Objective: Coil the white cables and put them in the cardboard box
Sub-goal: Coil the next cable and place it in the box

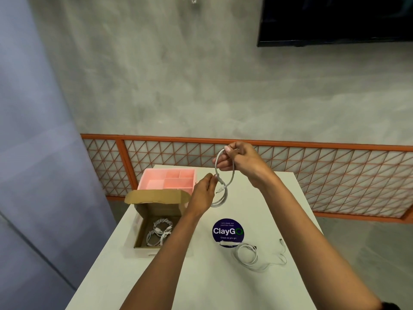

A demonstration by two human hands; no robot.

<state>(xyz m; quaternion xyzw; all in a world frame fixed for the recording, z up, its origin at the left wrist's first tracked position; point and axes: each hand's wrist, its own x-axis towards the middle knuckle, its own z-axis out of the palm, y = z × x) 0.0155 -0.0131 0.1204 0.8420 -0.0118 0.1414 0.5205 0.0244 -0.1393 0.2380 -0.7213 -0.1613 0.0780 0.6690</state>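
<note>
Two hands on one cable (226,195), mid-frame above the table (212,283). The right hand (243,162) pinches the top of the loops and the left hand (203,193) pinches the tail by the plug. Step: finishing the coil. Next: tuck the tail, then lower it into the box (161,209), centre-left, beside the coiled cables (158,231). The loose cable (248,253), lower right, is not yet done.

A round dark blue sticker (227,232) lies flat on the white tabletop (201,276), and it carries the only readable writing here. Across its middle, in large white letters, it reads "ClayGo", the final "o" drawn as a green ring. Above that, in small pale print, stand two lines: "Let's keep our pantries clean". Below the big word a further small line reads "Clean as you go".
</note>
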